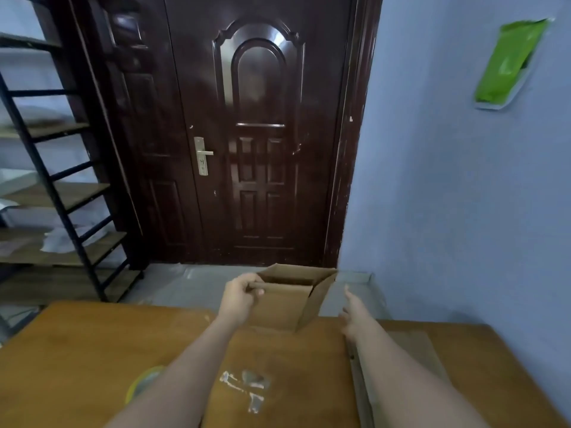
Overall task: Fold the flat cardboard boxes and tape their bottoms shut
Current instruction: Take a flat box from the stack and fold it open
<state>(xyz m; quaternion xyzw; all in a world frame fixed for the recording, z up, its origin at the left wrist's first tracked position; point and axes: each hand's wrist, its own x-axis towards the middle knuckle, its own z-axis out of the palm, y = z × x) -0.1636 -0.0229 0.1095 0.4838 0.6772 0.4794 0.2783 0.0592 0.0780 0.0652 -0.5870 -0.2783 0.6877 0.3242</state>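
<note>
An opened-up brown cardboard box (287,301) is held beyond the far edge of the wooden table (92,350), its open top facing up. My left hand (239,296) grips the box's near left rim, fingers curled over the edge. My right hand (355,315) is to the right of the box, apart from it, with fingers stretched out. A stack of flat cardboard (411,350) lies on the table's right side, partly under my right forearm. A roll of tape (143,384) with a yellow-green rim sits at the near left, half hidden by my left forearm.
A dark wooden door (256,134) stands straight ahead. A black metal shelf unit (61,196) with wooden boards is at the left. A blue wall (463,180) runs along the right, with a green packet (506,63) stuck on it. White smears (244,389) mark the tabletop.
</note>
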